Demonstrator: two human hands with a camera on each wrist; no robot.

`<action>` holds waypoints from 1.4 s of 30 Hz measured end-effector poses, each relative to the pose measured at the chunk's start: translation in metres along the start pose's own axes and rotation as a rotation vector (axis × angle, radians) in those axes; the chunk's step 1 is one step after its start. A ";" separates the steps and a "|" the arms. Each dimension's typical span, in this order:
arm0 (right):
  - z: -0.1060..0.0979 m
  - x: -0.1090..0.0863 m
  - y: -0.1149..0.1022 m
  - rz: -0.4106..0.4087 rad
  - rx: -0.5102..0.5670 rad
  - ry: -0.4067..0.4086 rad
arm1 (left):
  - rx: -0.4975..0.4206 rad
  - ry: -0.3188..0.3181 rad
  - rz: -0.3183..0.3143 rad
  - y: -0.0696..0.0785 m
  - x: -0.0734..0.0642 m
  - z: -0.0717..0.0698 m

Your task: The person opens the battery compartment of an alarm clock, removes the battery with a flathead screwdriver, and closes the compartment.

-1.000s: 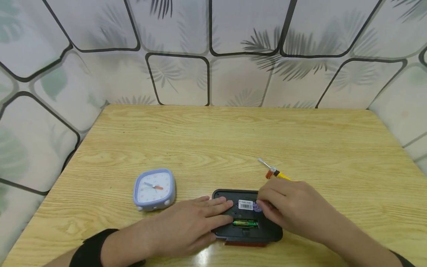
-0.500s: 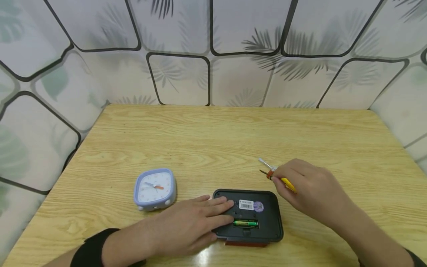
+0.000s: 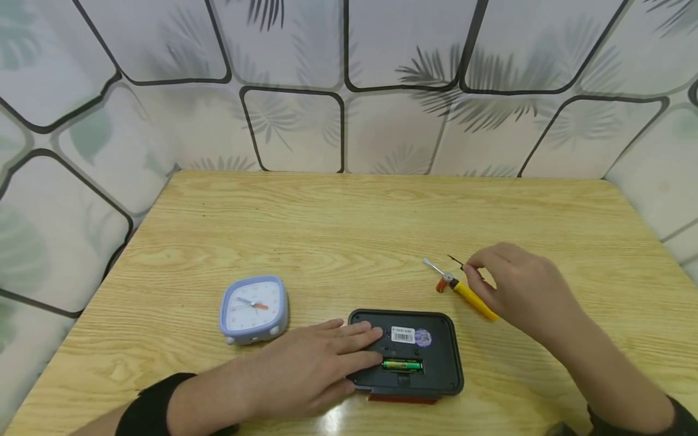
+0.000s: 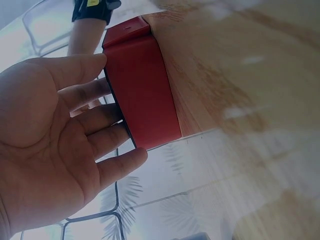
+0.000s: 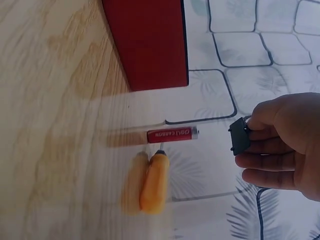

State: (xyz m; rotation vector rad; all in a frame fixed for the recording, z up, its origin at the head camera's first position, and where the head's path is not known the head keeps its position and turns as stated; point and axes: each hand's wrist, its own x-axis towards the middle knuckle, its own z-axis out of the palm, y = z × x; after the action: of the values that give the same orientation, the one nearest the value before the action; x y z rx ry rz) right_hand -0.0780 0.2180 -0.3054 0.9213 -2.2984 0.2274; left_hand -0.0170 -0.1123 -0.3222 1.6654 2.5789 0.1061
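A red device with a black back (image 3: 431, 375) lies back side up on the table. Its open battery compartment holds a green battery (image 3: 402, 364). My left hand (image 3: 313, 369) rests with straight fingers on the device's left part; the left wrist view shows this hand (image 4: 60, 135) against the device's red body (image 4: 142, 95). Between thumb and fingers, my right hand (image 3: 518, 290) pinches a small black battery cover (image 5: 240, 136) with little tabs, held above the table. Just left of that hand lie a yellow-handled screwdriver (image 3: 475, 301) and a red battery (image 3: 440, 284).
A blue-framed alarm clock (image 3: 253, 309) sits left of the device, beyond my left forearm. The wood-grain table (image 3: 349, 230) runs back to a patterned wall covering (image 3: 392, 127), which also rises on both sides.
My right hand has moved from the device's back, over the red battery and screwdriver, and back up to the right with the black battery cover. The left hand has stayed in place.
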 end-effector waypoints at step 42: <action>0.017 -0.009 0.020 0.385 0.144 -0.809 | 0.105 0.018 0.010 0.001 -0.001 0.002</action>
State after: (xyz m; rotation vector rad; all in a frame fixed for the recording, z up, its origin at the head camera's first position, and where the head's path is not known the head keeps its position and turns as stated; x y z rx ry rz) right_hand -0.0950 0.2317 -0.3225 0.6985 -3.2482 0.2058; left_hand -0.0157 -0.1130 -0.3237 1.7193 2.6321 -0.0142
